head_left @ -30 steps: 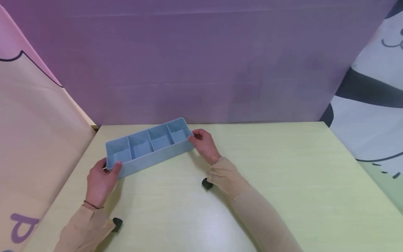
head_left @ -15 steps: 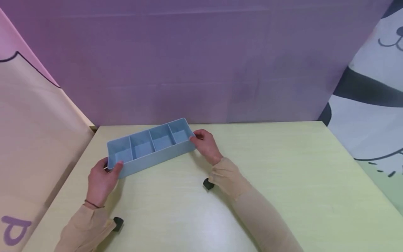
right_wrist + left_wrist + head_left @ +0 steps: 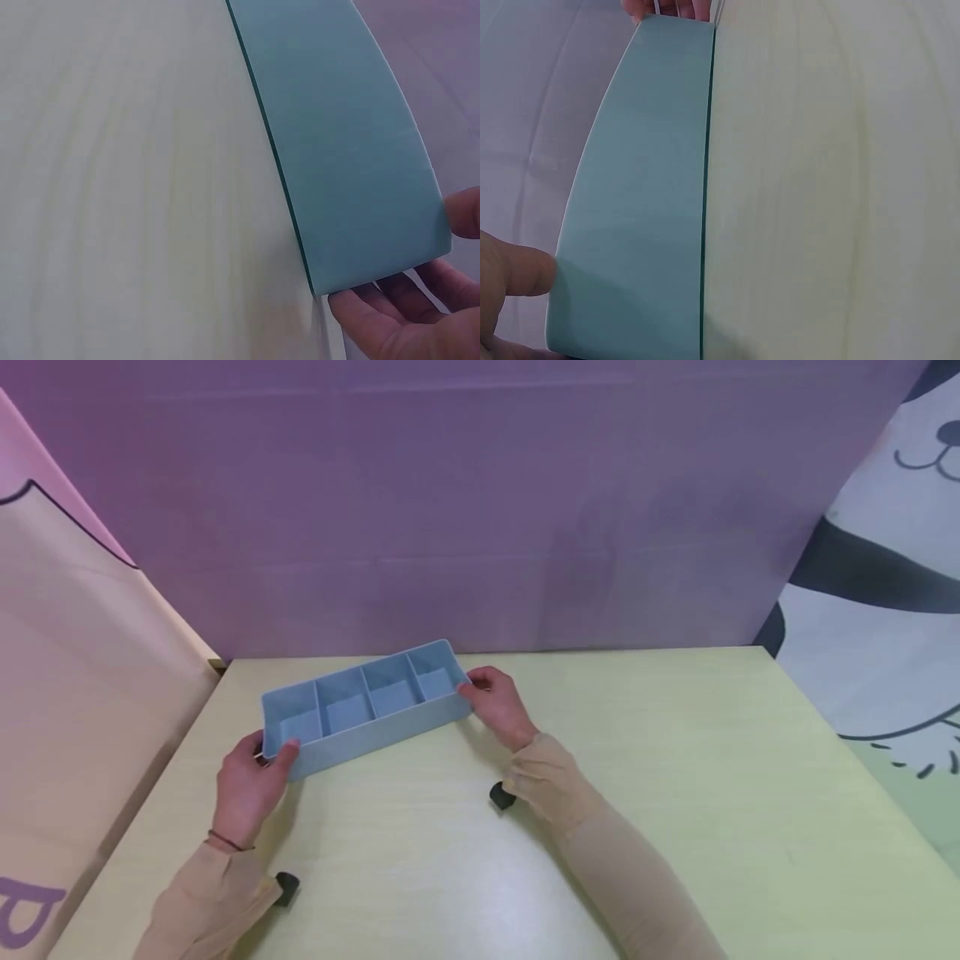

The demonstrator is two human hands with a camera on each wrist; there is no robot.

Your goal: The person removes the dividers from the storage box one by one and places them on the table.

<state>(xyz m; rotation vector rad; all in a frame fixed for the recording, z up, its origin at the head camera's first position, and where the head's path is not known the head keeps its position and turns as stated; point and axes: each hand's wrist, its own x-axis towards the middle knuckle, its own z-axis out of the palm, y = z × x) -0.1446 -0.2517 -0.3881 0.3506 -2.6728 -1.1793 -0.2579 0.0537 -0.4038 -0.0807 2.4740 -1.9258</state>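
A light blue organizer box [image 3: 382, 732] with several open compartments in a row sits at the back left of the table, angled so its right end lies farther back. No contents show in its compartments. My left hand [image 3: 249, 781] grips the near left corner, thumb over the front rim. At the opposite end, my right hand [image 3: 498, 706] holds the right corner with its thumb at the rim. In the right wrist view, the fingers [image 3: 367, 319] curl against the end wall of the box. The left wrist view has the left thumb [image 3: 529, 271] on the rim.
The pale wooden table [image 3: 675, 760] runs back to a purple backdrop [image 3: 487, 510]. A cream panel [image 3: 90, 652] borders the left side, and a panda-print sheet [image 3: 870, 652] hangs at the right. Small black blocks [image 3: 287, 888] stick out from both cuffs.
The box and both hands have shifted slightly to the right along the table, while the head view has turned a little right. Both hands keep their hold.
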